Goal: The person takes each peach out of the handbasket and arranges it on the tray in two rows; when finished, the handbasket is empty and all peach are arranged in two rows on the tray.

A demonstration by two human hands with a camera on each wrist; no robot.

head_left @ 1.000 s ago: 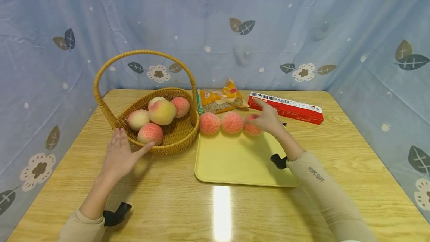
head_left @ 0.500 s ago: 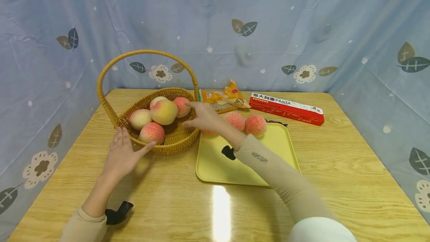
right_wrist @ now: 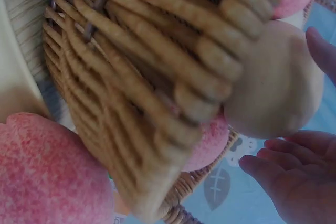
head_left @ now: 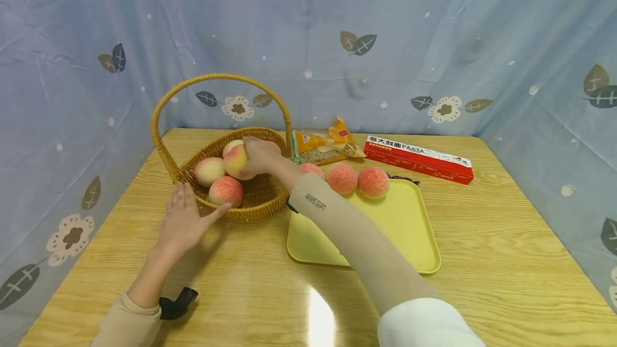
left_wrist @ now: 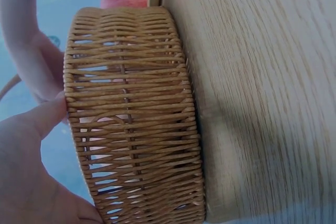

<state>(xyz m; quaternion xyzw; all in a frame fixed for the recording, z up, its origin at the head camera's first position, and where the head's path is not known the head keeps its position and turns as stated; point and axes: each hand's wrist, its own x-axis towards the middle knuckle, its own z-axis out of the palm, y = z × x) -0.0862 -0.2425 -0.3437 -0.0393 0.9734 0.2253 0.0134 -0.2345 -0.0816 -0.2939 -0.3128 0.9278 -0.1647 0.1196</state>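
Observation:
A wicker basket (head_left: 257,213) with a tall arched handle stands on the table's left half, holding several peaches. My left hand (head_left: 183,224) rests at its front left rim, fingers straight and thumb spread. In the left wrist view the thumb (left_wrist: 51,113) touches the rim. My right hand (head_left: 265,157) is inside the basket, over a yellow peach (head_left: 235,162) that lies on top. Its fingers (right_wrist: 294,163) and thumb spread on two sides of that peach in the right wrist view; firm contact is not visible. A pink peach (head_left: 225,191) lies lower, near the front rim.
Right of the basket lies a yellow tray (head_left: 400,229), with three pink peaches, one being this peach (head_left: 373,182), along its back edge. Behind are an orange pasta bag (head_left: 328,143) and a red pasta box (head_left: 419,159). A patterned curtain (head_left: 385,42) encloses the table.
My right hand has moved left from the rightmost tray peach into the basket, over the yellow peach. That tray peach stays on the tray. The left hand stays at the basket rim.

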